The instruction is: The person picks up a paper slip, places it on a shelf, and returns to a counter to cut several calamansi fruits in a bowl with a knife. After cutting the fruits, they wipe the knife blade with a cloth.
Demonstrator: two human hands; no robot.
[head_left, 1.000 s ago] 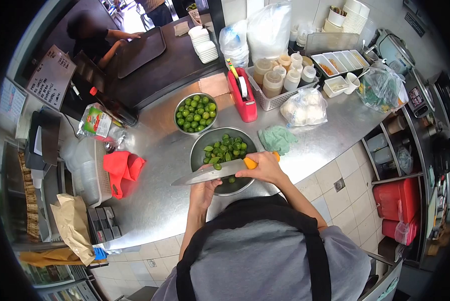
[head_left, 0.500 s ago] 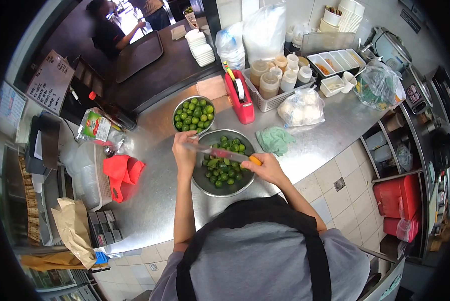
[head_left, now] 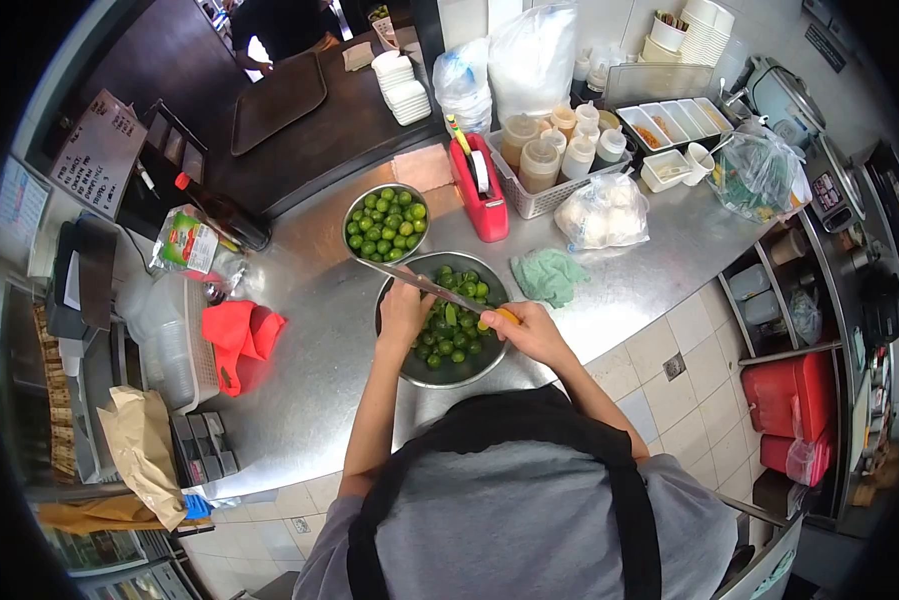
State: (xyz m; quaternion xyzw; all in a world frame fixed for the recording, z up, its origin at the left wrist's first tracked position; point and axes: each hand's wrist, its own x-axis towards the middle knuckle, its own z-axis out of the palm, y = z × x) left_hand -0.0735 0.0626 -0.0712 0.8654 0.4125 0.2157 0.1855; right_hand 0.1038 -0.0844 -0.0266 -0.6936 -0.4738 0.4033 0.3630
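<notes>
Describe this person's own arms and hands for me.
Left hand and right hand wear no gloves; no watch or bracelet shows on the bare forearms. The grey fabric shirt has short sleeves, with broad black straps over it.

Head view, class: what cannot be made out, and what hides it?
All in the head view:
Whether the left hand holds anything: its fingertips are hidden behind the knife.
Part of the orange handle: covered by the right hand.
The co-worker's head: cut off by the top edge.
The whiteboard's writing: too small to read surely.
</notes>
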